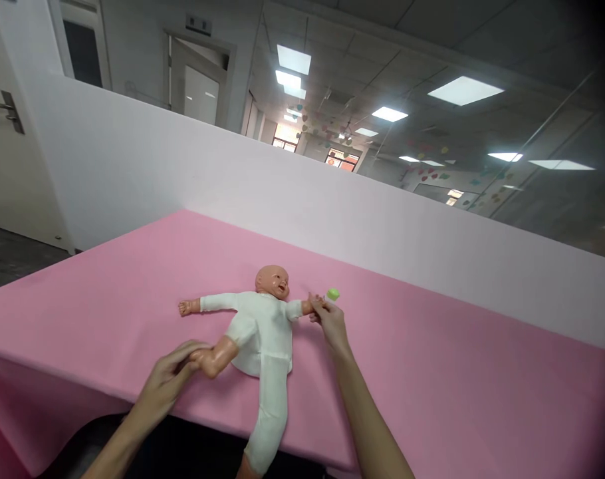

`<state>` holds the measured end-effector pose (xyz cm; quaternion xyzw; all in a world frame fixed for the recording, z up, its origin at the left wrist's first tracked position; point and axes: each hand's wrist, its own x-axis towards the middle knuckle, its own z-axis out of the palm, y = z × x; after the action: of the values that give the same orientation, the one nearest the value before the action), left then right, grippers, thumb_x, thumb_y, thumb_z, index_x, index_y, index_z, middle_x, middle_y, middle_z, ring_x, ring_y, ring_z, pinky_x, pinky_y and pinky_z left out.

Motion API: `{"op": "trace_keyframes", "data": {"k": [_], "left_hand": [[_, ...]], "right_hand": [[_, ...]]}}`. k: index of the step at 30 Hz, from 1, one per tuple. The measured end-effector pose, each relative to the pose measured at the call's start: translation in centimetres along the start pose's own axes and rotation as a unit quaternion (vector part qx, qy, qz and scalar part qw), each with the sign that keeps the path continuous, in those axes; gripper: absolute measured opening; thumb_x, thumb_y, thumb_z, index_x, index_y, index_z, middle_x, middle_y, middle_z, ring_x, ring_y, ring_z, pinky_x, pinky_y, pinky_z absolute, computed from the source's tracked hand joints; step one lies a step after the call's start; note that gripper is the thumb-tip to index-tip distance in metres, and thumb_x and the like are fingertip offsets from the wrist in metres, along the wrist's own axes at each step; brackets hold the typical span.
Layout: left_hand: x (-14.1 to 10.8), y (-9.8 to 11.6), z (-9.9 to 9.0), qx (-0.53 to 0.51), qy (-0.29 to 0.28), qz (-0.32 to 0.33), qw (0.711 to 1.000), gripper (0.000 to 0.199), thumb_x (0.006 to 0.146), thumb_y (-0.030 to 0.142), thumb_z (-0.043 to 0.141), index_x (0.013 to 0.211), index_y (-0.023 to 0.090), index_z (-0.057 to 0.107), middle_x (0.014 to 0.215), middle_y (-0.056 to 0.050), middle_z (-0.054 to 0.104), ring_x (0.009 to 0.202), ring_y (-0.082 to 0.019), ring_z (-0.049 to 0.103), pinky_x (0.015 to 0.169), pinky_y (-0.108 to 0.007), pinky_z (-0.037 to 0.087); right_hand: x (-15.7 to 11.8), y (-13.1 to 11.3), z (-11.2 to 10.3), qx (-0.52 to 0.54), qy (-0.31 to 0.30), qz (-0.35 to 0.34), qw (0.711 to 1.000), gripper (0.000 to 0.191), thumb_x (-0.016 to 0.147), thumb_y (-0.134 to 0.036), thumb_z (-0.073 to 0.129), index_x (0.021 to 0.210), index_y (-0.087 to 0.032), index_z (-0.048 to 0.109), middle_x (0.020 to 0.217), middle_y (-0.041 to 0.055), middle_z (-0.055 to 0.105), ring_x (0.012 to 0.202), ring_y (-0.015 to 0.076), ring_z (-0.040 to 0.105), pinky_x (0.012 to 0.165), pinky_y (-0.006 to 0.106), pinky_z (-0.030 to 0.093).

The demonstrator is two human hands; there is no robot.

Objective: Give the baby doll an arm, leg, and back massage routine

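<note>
Baby doll (260,332) in a white suit lies on the pink worktop (412,379); left hand (163,382) fingers wrap its bare leg (215,356), right hand (330,326) fingers pinch its wrist beside a small green piece (333,294).

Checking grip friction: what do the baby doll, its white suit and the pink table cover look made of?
The baby doll's head and bare leg look like moulded vinyl or hard plastic: glossy highlights. The white suit looks like soft matte cloth, wrinkled over the body. The pink table cover looks like matte fabric, folding softly over the edge; weave unclear.
</note>
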<state>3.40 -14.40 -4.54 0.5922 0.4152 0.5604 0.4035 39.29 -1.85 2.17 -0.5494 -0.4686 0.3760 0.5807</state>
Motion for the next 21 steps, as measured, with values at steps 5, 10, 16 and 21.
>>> {"op": "trace_keyframes", "data": {"k": [5, 10, 16, 21], "left_hand": [[5.1, -0.5, 6.1, -0.062, -0.05, 0.02, 0.997, 0.041, 0.095, 0.053, 0.065, 0.108, 0.017, 0.079, 0.111, -0.013, 0.075, 0.106, -0.028, 0.069, 0.095, -0.036, 0.055], [4.6, 0.2, 5.0, -0.062, -0.043, 0.004, 0.997, 0.042, 0.097, 0.052, 0.063, 0.112, 0.016, 0.078, 0.115, -0.013, 0.074, 0.111, -0.029, 0.068, 0.099, -0.037, 0.053], [-2.0, 1.0, -2.5, 0.03, -0.008, -0.042, 0.999, 0.041, 0.093, 0.056, 0.064, 0.102, 0.019, 0.079, 0.101, -0.01, 0.075, 0.098, -0.028, 0.07, 0.089, -0.03, 0.057], [-7.6, -1.7, -6.2, 0.064, -0.052, -0.074, 0.994, 0.035, 0.092, 0.054, 0.065, 0.103, 0.025, 0.08, 0.095, -0.007, 0.075, 0.089, -0.028, 0.071, 0.081, -0.029, 0.059]], "right_hand": [[-1.1, 1.3, 5.7, -0.05, -0.045, -0.016, 0.998, 0.057, 0.068, -0.07, 0.083, 0.061, -0.019, 0.058, 0.057, 0.0014, 0.062, 0.054, 0.0182, 0.063, 0.053, 0.028, 0.05], [-0.3, 0.3, 3.7, -0.072, -0.008, -0.039, 0.997, 0.054, 0.068, -0.067, 0.085, 0.066, -0.017, 0.063, 0.058, 0.0015, 0.064, 0.057, 0.0178, 0.062, 0.056, 0.028, 0.05], [1.8, 1.5, -4.8, -0.038, 0.148, 0.02, 0.988, 0.057, 0.054, -0.064, 0.093, 0.067, -0.013, 0.071, 0.061, 0.0056, 0.068, 0.06, 0.0188, 0.063, 0.063, 0.031, 0.055], [0.9, 6.5, -7.4, -0.034, 0.178, 0.108, 0.978, 0.06, 0.048, -0.067, 0.093, 0.061, -0.013, 0.068, 0.051, 0.0027, 0.061, 0.049, 0.0144, 0.053, 0.051, 0.028, 0.046]]}}
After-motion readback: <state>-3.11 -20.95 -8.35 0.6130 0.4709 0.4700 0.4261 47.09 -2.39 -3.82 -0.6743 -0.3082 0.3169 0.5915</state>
